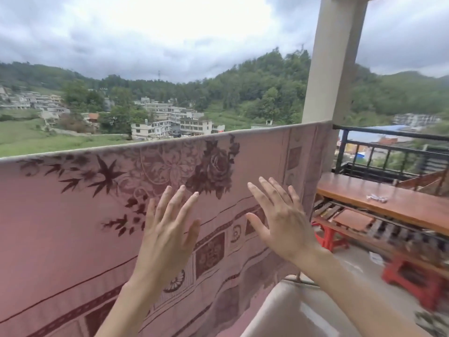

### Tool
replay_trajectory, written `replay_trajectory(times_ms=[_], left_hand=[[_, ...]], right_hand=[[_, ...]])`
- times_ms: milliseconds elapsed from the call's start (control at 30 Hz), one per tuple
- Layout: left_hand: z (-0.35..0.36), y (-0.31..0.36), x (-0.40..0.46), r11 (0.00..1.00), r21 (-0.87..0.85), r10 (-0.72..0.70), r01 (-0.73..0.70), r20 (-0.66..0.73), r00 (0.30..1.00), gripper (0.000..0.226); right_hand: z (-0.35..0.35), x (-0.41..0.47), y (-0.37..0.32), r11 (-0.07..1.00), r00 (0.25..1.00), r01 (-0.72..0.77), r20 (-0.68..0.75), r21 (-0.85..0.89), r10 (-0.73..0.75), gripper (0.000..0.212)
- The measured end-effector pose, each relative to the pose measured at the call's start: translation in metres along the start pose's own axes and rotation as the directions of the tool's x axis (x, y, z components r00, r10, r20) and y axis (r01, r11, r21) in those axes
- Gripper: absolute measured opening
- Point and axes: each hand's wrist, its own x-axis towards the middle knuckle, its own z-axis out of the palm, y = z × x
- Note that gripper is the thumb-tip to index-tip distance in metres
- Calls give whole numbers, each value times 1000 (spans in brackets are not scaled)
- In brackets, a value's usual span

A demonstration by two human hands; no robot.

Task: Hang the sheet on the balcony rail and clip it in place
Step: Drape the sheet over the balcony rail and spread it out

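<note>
Both open hands (167, 229) front pink floral sheet (73, 203) draped over rail.

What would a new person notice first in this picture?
The big pink flowered sheet hangs over the rail and fills the lower left. In front of it, the left hand and right hand are spread open with straight fingers. Green hills and pale buildings lie behind.
</note>
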Motion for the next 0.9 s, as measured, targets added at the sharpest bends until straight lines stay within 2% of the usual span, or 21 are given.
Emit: replay_trajectory(times_ms=[167,267,467,567,700,900], left_hand=[[111,26,69,996,-85,25,-24,20,999,51],[180,57,121,993,-110,36,-34,19,999,51],[294,104,203,976,-145,174,-164,56,983,48],[347,117,238,973,-142,196,-184,78,978,47],[420,138,287,978,-120,180,-168,92,979,48],[505,161,376,995,-87,61,-55,64,996,46]], right_hand=[[43,35,107,995,996,-70,54,-66,73,68],[60,56,179,990,988,-111,95,-83,119,60],[114,86,294,972,973,-216,62,-92,222,71],[140,108,349,965,963,-257,65,-54,260,64],[182,143,433,965,959,-260,108,-22,261,58],[236,216,540,958,956,-264,163,114,244,59]])
